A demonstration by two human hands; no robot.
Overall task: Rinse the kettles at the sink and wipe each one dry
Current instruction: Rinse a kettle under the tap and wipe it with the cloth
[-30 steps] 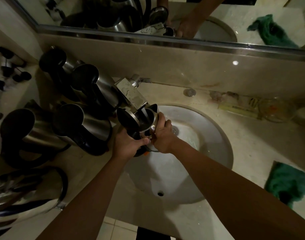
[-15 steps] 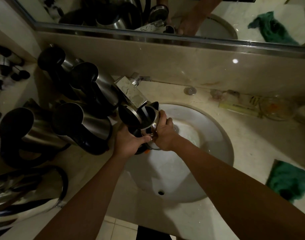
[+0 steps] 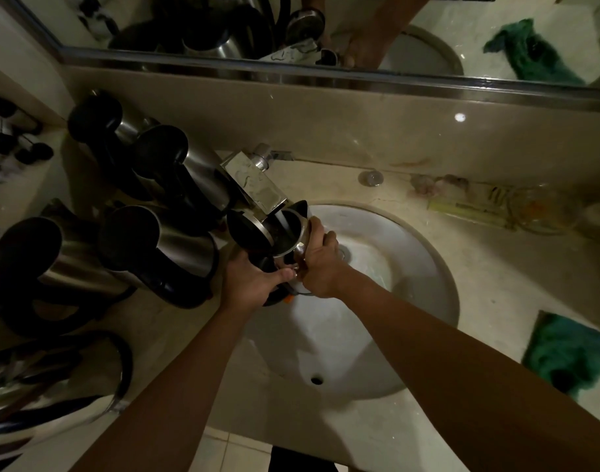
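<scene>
Head view: steel kettle (image 3: 286, 235) held over the left edge of the sink (image 3: 424, 267), lid flipped open, mouth right under the faucet (image 3: 257, 187) spout. Left hand (image 3: 254, 284) wrapped around the black handle; right hand (image 3: 320, 258) clasping the body from the right. Four more kettles (image 3: 162, 247) grouped on the counter (image 3: 496, 274) at left. Green cloth (image 3: 571, 356) lying at right, well apart.

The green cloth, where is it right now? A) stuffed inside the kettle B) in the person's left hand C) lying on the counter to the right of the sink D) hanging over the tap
C: the green cloth lies on the counter right of the sink, while both hands, left hand and right hand, hold the kettle under the tap.
</scene>
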